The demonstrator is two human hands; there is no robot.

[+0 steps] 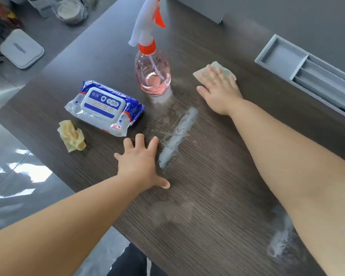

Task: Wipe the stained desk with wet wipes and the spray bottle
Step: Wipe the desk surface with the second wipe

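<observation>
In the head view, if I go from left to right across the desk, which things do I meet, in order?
Crumpled wipe → wipes pack → spray bottle → right hand pressing a flat wipe → tray.

spray bottle: the nozzle end is cut off by the top edge.
wipe, right of the spray bottle: mostly covered by the right hand; only the far edge and corners are seen.
grey tray, further right of the spray bottle: cut off by the right edge.
blurred items, far left of the spray bottle: not identifiable.
wet wipes pack, left of the spray bottle: the small print cannot be read.
</observation>
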